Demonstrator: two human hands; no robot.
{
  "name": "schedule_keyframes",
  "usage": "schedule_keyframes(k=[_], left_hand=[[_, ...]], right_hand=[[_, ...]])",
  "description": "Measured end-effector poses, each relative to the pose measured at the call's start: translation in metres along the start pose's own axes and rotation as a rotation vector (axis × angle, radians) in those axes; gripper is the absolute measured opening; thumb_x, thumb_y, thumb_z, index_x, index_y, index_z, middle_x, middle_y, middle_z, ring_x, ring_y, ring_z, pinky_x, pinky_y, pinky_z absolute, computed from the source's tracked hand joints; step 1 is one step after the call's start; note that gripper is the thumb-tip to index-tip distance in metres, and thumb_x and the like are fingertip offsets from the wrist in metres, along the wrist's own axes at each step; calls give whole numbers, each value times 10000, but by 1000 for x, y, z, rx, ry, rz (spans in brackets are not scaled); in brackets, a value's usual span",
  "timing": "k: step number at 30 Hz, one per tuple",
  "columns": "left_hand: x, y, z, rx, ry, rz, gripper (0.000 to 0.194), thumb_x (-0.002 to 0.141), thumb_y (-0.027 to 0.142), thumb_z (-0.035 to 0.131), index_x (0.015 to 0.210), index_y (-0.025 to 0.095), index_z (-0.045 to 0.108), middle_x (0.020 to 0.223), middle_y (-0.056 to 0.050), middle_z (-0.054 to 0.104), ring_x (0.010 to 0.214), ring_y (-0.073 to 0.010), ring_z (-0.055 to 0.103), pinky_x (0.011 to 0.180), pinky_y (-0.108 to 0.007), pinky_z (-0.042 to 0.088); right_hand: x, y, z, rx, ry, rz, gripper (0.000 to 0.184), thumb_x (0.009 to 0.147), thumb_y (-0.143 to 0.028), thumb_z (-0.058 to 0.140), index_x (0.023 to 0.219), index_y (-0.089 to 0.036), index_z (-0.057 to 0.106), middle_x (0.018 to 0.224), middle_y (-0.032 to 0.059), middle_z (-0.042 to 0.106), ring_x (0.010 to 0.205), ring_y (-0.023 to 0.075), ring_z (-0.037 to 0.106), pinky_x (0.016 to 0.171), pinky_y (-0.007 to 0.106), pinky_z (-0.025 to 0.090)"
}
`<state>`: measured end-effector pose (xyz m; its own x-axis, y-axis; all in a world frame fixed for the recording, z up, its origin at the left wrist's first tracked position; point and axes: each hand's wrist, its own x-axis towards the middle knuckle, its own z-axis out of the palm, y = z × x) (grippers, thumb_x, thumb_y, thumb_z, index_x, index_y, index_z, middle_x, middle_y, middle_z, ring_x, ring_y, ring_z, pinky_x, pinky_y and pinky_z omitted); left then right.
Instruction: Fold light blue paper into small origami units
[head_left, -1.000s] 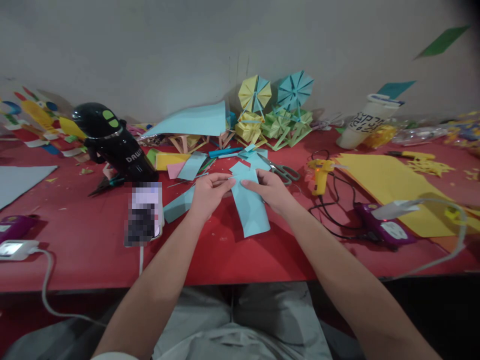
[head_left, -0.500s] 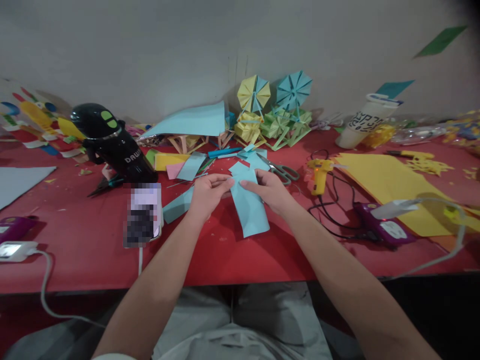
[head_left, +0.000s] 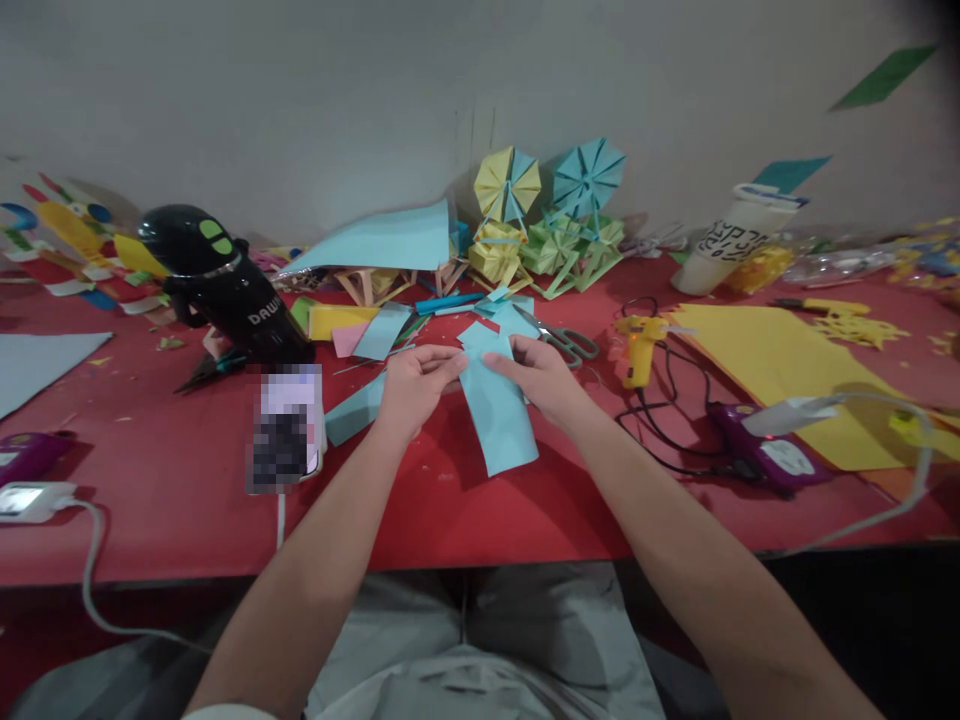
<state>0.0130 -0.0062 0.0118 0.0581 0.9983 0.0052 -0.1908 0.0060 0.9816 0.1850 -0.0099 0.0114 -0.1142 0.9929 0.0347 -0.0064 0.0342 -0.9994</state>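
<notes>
A light blue strip of paper (head_left: 501,425) hangs between my two hands, its lower end pointing toward the table's front edge. My left hand (head_left: 426,380) pinches its left edge near the top with thumb and fingers. From the other side my right hand (head_left: 541,380) grips it, thumb on the front and fingers behind. Just beyond my right hand lie scissors (head_left: 571,345) with grey-green handles. Another light blue paper piece (head_left: 356,410) rests left of my left hand. Blue pens (head_left: 450,304) lie behind the hands.
A black bottle (head_left: 232,290) and a phone (head_left: 289,430) stand and lie at left. On the right are a yellow glue gun (head_left: 640,352) with its cable, yellow paper sheets (head_left: 787,370) and a white cup (head_left: 731,240). Folded paper models (head_left: 589,180) line the wall.
My right thumb has shifted very slightly on the blue paper strip. Otherwise both hands keep nearly the same hold and place.
</notes>
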Motion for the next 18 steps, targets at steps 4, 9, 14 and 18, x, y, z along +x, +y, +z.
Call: schedule_keyframes(k=[4,9,14,18], left_hand=[[1,-1,0,16,24,33,310,614,365,844,807,142,748,723,-40,738,687,-165,694,731,-338,615],[3,-1,-1,29,35,31,303,617,357,839,811,143,748,730,-46,741,706,-178,701,754,-358,613],[3,-2,-1,41,34,37,277,630,341,831,810,148,748,732,-44,740,705,-178,702,743,-352,610],[3,0,-1,36,28,20,284,610,336,840,798,145,747,721,-44,738,700,-179,699,735,-348,606]], right_hand=[[3,0,-2,-7,80,-47,444,731,-574,702,628,-208,472,553,-65,334,507,82,304,473,257,250],[8,5,-6,-31,115,-156,383,698,-542,744,673,-189,597,598,-37,445,565,91,371,530,263,309],[11,8,-7,-58,199,-182,334,687,-513,755,719,-190,673,626,-13,531,589,110,445,565,274,378],[12,10,-8,-113,231,-211,323,748,-502,710,683,-187,684,579,-15,518,561,109,450,547,272,383]])
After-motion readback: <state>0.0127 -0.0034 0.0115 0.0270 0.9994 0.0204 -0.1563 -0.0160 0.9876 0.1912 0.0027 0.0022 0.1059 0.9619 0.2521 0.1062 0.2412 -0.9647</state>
